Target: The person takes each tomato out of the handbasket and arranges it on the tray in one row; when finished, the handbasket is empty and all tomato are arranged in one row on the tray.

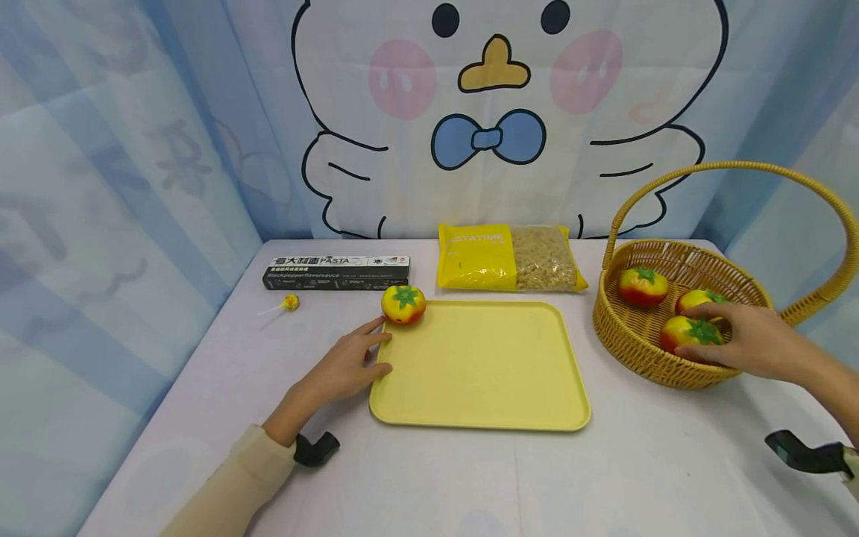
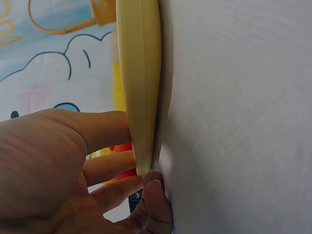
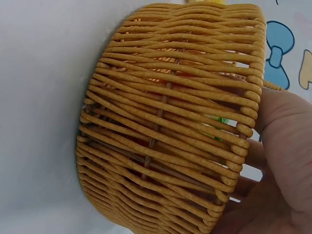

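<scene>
In the head view, my right hand (image 1: 758, 339) reaches into the wicker basket (image 1: 644, 354), its thumb and fingers round a yellow-red toy tomato (image 1: 687, 332) with a green leafy top. Two more such tomatoes, one at the back left (image 1: 642, 287) and one partly behind my fingers (image 1: 698, 298), lie in the basket. The basket wall hides most of the grip in the right wrist view. My left hand (image 1: 345, 365) touches the left rim of a yellow tray (image 1: 479, 365) with spread fingers. Another tomato (image 1: 403, 304) sits on the tray's far left corner, just beyond those fingers.
Behind the tray lie a yellow pasta bag (image 1: 476, 257) and a black-and-white pasta box (image 1: 335, 274). A small yellow lollipop (image 1: 291, 302) is left of the tray. The basket's tall handle (image 1: 731, 165) arches above its opening. A printed curtain (image 1: 496, 194) hangs behind the table.
</scene>
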A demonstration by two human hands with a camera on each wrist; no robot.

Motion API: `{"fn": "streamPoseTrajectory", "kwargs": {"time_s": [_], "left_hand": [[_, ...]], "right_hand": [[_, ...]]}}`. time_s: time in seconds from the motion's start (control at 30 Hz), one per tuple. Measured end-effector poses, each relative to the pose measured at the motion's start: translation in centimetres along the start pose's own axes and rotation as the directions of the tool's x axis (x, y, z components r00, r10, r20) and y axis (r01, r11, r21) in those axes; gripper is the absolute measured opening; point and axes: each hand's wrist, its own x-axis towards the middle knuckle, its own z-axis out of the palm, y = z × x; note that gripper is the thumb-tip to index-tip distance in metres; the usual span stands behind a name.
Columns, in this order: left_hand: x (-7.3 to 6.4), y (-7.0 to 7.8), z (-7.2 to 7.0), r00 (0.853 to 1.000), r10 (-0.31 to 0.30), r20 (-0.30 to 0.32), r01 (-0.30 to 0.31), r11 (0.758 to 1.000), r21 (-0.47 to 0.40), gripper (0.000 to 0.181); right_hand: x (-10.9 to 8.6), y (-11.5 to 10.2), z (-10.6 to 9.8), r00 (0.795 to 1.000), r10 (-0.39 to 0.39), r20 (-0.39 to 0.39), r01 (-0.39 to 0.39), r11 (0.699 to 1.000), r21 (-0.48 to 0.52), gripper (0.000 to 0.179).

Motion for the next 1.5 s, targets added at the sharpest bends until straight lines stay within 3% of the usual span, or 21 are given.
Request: {"fn": "streamPoseTrajectory", "kwargs": {"time_s": [0.33,0.83,1.5], "left_hand": [[-0.1,0.1,-0.1,1.000,0.001,-0.003,-0.001,1.000,-0.003,0.055],[0.0,0.0,-0.1,1.000,-0.011,-0.003,0.011,1.000,-0.013,0.056],[0.0,0.2,0.0,1.000,-0.025,-0.005,0.025,0.999,-0.025,0.056]], "right_hand": [[0.1,-0.9,0.1,0.999,-0.008,-0.053,0.008,1.000,0.011,0.081],[0.3,-1.9,0.3,0.983,-0.047,-0.176,0.065,0.993,0.102,0.066],[0.3,-4.3,-0.1,0.980,-0.014,-0.201,0.048,0.985,0.165,0.066]]}}
